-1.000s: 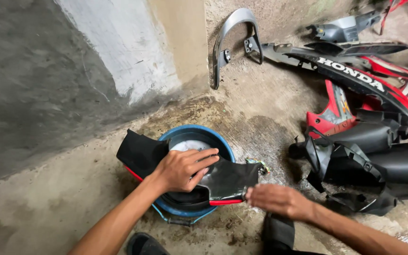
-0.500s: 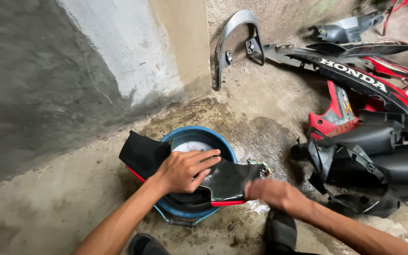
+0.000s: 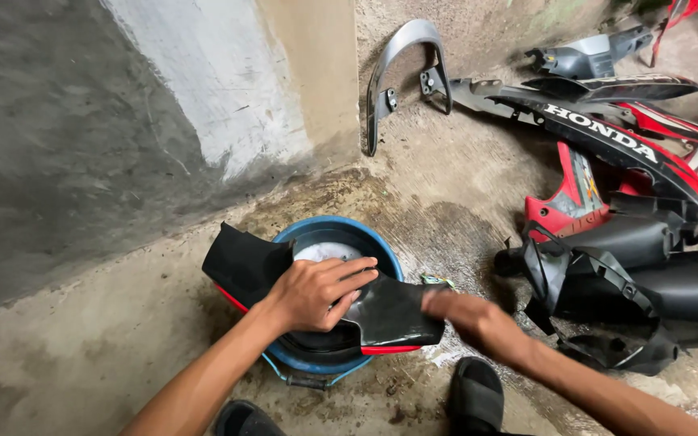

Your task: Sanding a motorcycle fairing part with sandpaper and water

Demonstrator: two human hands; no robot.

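At frame centre, the left hand (image 3: 317,292) pressed flat, fingers spread, steadying a black fairing panel (image 3: 389,315) over the blue bucket (image 3: 317,234), while the blurred right hand (image 3: 474,319) worked its edge, grip unclear.

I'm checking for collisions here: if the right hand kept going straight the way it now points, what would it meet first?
The right hand points left, toward the black and red panel lying across the blue bucket. It is blurred, so I cannot tell whether they touch, but that panel's near end looks first in line, then the left hand.
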